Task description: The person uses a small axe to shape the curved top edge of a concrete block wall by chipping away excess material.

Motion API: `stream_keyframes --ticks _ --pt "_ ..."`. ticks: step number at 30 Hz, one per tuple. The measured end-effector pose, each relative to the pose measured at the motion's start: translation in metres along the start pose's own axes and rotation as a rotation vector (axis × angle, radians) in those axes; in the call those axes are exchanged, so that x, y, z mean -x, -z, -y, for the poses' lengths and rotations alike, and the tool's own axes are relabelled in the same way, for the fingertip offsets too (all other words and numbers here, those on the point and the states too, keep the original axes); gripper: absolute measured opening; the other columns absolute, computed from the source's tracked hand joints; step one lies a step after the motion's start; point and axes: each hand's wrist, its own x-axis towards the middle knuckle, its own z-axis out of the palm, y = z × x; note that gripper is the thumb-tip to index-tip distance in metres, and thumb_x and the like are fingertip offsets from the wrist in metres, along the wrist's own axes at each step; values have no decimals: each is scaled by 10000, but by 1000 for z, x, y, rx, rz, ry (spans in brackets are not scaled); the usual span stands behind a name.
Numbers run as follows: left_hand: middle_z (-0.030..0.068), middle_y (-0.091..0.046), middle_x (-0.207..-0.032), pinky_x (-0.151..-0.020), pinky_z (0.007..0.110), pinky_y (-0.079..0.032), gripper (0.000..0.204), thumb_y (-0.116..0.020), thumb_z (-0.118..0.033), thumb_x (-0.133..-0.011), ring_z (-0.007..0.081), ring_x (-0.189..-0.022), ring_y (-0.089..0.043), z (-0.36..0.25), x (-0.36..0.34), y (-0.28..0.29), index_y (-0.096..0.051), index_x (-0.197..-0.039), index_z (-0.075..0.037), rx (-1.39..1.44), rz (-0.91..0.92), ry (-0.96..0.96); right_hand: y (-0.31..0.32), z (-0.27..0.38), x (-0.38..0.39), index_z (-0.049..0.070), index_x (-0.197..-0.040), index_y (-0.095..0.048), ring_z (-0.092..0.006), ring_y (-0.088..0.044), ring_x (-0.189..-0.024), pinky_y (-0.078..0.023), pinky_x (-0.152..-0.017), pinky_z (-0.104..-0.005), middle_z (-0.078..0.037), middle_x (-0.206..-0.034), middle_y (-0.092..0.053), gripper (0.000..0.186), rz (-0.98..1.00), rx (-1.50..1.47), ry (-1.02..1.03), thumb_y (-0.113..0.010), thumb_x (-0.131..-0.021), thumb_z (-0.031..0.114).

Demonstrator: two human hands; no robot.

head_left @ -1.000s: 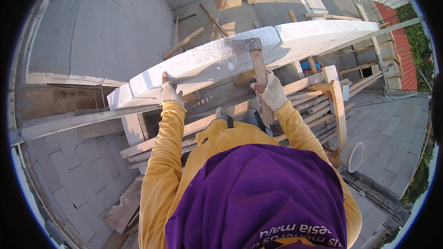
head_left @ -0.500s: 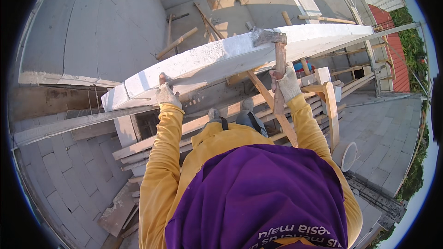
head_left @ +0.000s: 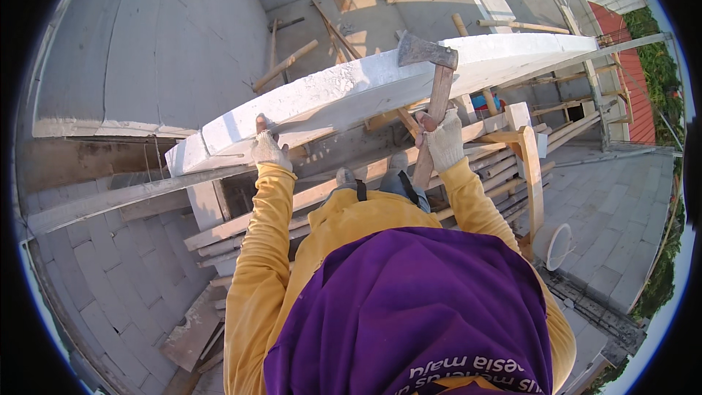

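Note:
In my gloved right hand [head_left: 443, 145] is the wooden handle of a hatchet [head_left: 441, 91]. Its dark metal head overlaps the top edge of a long white block wall [head_left: 307, 99] in this view and appears raised off it. Chipped, rough patches mark the wall's top. My gloved left hand [head_left: 270, 148] rests against the near side of the wall, bare fingertip pointing up toward the edge, fingers apart and holding nothing.
Wooden poles and planks [head_left: 292, 227] lie beneath me around my feet. A wooden frame [head_left: 528, 175] and a white bucket [head_left: 553, 246] are at my right. Beyond the wall, loose timber [head_left: 292, 62] lies below. Block walls [head_left: 121, 278] stand on both sides.
My right hand has shifted left and toward me with the hatchet. The hatchet's handle now tilts, and its head appears lifted from the wall's top. The left hand stays against the wall.

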Motion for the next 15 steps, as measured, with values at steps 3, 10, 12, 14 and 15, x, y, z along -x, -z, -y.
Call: stream_keyframes --ticks 3,10,12,14,15 --pt "199 -249 -1666 -1213 624 -204 1061 -687 -679 -872 376 -1545 -258 3 -3 5 -243 -1635 -90 -10 38 -18 -5 1 10 -1 -1064 -504 -142 -604 -509 -490 -454 -280 -56 -717 -593 315 151 237 -84 -747 -909 125" --pt "212 -237 -1667 -1216 625 -197 1066 -661 -695 -881 372 -1556 -233 4 -7 6 -202 -1649 -117 -24 64 -14 3 -5 2 16 -1048 -512 -142 -603 -508 -483 -451 -279 -63 -725 -609 290 -27 -93 47 -737 -918 143" --pt "212 -244 -1662 -1218 625 -193 1080 -670 -705 -868 367 -1556 -235 3 -8 5 -205 -1646 -117 -30 46 -10 -2 -9 4 13 -1046 -511 -142 -603 -503 -478 -445 -279 -60 -715 -604 303 65 123 -31 -745 -909 147" --pt "210 -263 -1644 -1221 625 -191 1103 -692 -716 -845 360 -1553 -244 4 -6 2 -217 -1637 -112 -30 35 -18 0 -19 4 -20 -1089 -517 -150 -605 -494 -479 -443 -281 -58 -698 -598 348 253 191 -166 -755 -893 141" --pt "207 -262 -1642 -1221 625 -188 1107 -694 -718 -841 360 -1553 -244 4 -10 5 -219 -1636 -112 -29 39 -13 -3 -15 6 -30 -1106 -519 -150 -605 -494 -481 -444 -282 -60 -698 -598 361 257 180 -143 -755 -890 138"
